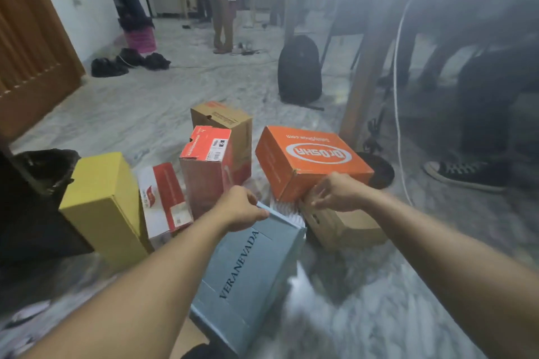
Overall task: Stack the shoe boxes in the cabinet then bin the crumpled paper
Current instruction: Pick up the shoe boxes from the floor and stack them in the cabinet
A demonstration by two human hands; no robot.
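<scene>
The left hand (242,207) pinches the far edge of the grey box (248,271); the right hand (335,192), fingers curled, touches the orange box (309,160) beside it. Light, stiff cardboard, probably; grip the short ends.

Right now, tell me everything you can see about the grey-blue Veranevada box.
The grey-blue box looks like matte cardboard with dark VERANEVADA lettering along its top. It lies tilted on the marble floor, nearest the camera. The left hand pinches its far lid edge; white paper shows just past that edge.
</scene>
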